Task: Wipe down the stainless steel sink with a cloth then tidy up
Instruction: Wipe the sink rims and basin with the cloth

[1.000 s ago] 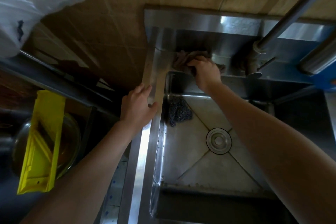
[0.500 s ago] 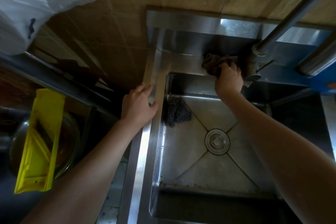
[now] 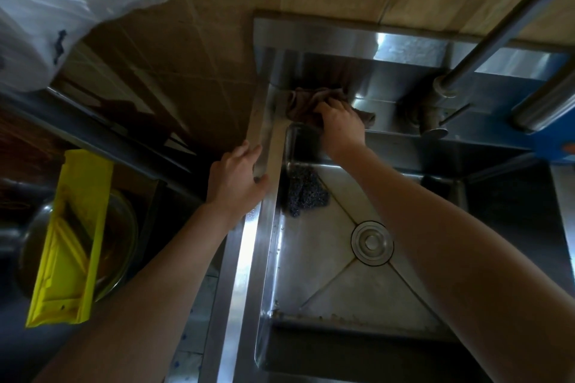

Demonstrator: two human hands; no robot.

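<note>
The stainless steel sink (image 3: 249, 246) fills the middle of the view, its drain (image 3: 372, 242) in the basin floor. My right hand (image 3: 340, 126) presses a crumpled brown cloth (image 3: 306, 99) onto the back ledge at the sink's far left corner. My left hand (image 3: 238, 179) rests flat on the left rim, fingers spread, holding nothing. A dark scouring pad (image 3: 303, 193) lies in the basin's far left corner, just below the right wrist.
The faucet base (image 3: 431, 116) and its lever stand on the back ledge to the right. A yellow plastic tray (image 3: 70, 236) lies over a glass bowl (image 3: 124, 242) at the left. A plastic bag (image 3: 62, 0) hangs at top left. Tiled wall behind.
My right hand slid the cloth right toward the faucet, then back left to the ledge's corner. The left hand stayed on the rim.
</note>
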